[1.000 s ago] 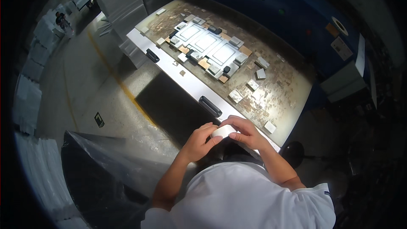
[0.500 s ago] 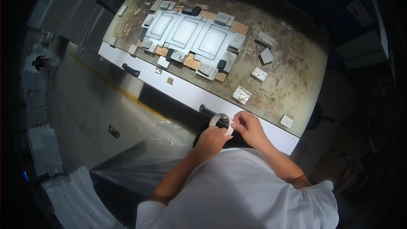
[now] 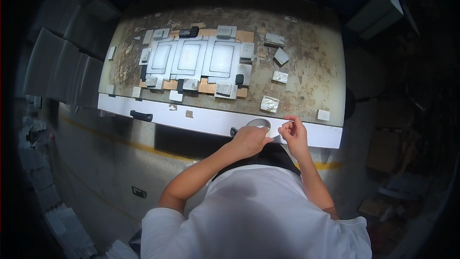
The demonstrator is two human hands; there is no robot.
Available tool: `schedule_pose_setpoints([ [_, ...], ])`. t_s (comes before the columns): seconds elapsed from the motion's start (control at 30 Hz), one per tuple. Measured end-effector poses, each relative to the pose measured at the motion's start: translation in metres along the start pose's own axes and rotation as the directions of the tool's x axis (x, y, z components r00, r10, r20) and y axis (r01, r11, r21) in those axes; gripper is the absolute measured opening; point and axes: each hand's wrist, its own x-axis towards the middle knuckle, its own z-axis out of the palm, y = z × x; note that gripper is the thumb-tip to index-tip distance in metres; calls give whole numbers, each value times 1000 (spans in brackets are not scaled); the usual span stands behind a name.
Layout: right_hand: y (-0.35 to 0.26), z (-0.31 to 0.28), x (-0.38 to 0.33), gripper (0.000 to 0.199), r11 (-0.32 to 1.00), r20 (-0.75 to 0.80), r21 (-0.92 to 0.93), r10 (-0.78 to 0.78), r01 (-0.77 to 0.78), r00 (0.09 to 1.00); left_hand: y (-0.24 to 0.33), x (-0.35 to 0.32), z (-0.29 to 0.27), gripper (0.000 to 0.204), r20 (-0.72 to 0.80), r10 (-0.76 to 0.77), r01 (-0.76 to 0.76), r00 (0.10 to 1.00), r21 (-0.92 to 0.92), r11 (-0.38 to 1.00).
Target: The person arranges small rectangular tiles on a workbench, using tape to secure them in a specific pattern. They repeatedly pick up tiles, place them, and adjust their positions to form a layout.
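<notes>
In front of the table's white front edge, my left hand point(image 3: 250, 143) grips a pale roll of tape point(image 3: 260, 121) and hides part of the ring. Close to its right, my right hand point(image 3: 296, 138) has thumb and index finger pinched on the loose end. A short pale strip of tape point(image 3: 276, 137) spans from the roll to those fingers. Beyond my hands, three light grey panels point(image 3: 191, 57) with dark rectangular lines lie side by side on the table. Small grey blocks point(image 3: 224, 88) and black pieces point(image 3: 239, 79) surround and partly overlap their edges.
The worn, stained table point(image 3: 311, 67) carries several loose pale blocks point(image 3: 270, 103) right of the panels. Black handles point(image 3: 142, 115) stick out from its front edge. Stacked grey sheets point(image 3: 57, 67) stand at the left; cardboard point(image 3: 385, 148) lies on the right.
The view has turned, so the table now looks level. My right hand has moved away from the roll, drawing out a short strip of tape. My left hand still holds the roll.
</notes>
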Motion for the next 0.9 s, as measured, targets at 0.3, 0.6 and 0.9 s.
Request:
schedule_pose_setpoints([
  [0.3, 44, -17, 55, 12, 961, -49, -268, 50, -62, 998, -31, 60, -25, 32, 53, -117, 101, 992, 237, 966],
  [0.6, 52, -4, 106, 18, 744, -46, -668, -77, 27, 996, -34, 122, -14, 15, 59, -255, 186, 965, 529, 828],
  [0.9, 30, 1, 119, 28, 493, -26, -866, 109, -77, 994, -38, 151, 6, 17, 50, -415, 332, 909, 517, 789],
])
